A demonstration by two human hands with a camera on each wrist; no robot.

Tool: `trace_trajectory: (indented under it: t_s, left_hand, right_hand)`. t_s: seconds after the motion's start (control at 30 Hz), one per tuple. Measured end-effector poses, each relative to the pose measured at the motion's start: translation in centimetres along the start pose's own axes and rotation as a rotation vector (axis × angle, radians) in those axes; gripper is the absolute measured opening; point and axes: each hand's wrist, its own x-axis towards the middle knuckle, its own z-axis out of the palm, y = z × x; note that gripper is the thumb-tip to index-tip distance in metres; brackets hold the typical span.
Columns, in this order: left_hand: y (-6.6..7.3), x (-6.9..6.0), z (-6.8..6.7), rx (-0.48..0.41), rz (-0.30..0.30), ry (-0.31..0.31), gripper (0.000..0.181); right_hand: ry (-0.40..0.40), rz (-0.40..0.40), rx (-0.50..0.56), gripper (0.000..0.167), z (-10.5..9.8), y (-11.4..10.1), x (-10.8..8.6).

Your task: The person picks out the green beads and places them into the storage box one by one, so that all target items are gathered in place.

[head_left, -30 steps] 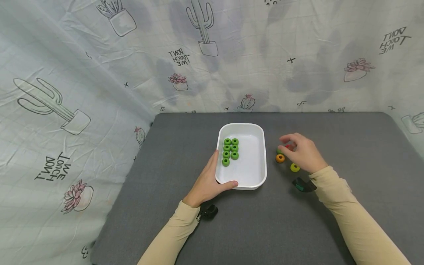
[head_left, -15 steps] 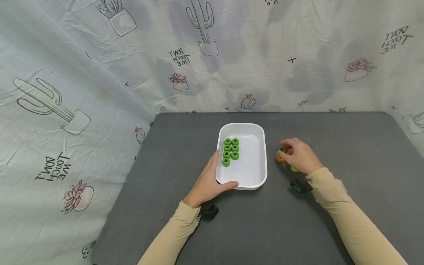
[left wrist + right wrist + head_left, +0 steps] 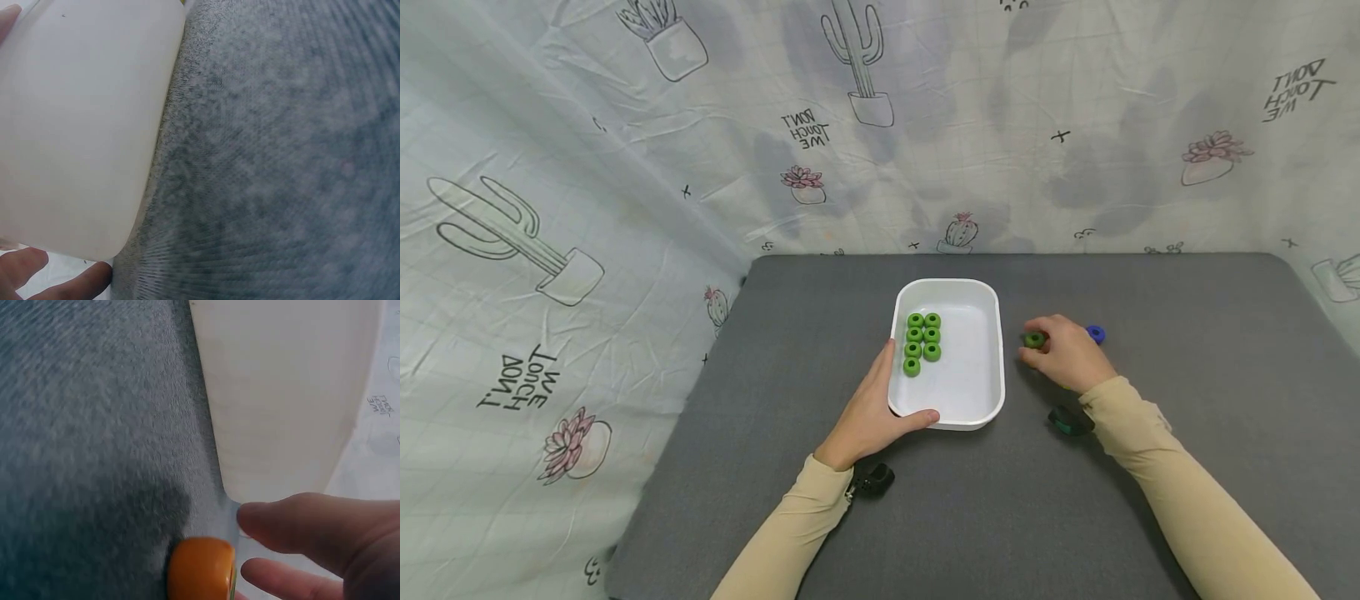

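Observation:
A white tray stands on the grey table. Several green beads sit in two columns inside it. My left hand rests against its near left corner, fingers along the left side and thumb over the front rim. My right hand is to the right of the tray. It pinches a green bead between thumb and forefinger, low over the table. In the right wrist view an orange bead lies on the table below the fingertips, a thin green edge showing behind it. The left wrist view shows the tray's outer wall.
A blue bead lies just beyond the right hand. Only a sliver of a yellow bead shows under that hand, and the red bead is hidden. The patterned curtain hangs behind the table.
My right hand has shifted left and closed in around the green bead. The blue bead has come into view, while the red and orange ones are now covered. The left hand stays still.

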Motion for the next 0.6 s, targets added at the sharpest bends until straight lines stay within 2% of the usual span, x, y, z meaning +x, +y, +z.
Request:
trace_trajectory:
  t_s: [0.6]
  left_hand:
    - [0.0,0.0,-0.1,0.010,-0.003,-0.002,0.129]
  right_hand:
    - [0.073,-0.057,-0.017,0.031,1.2,0.0,0.6]
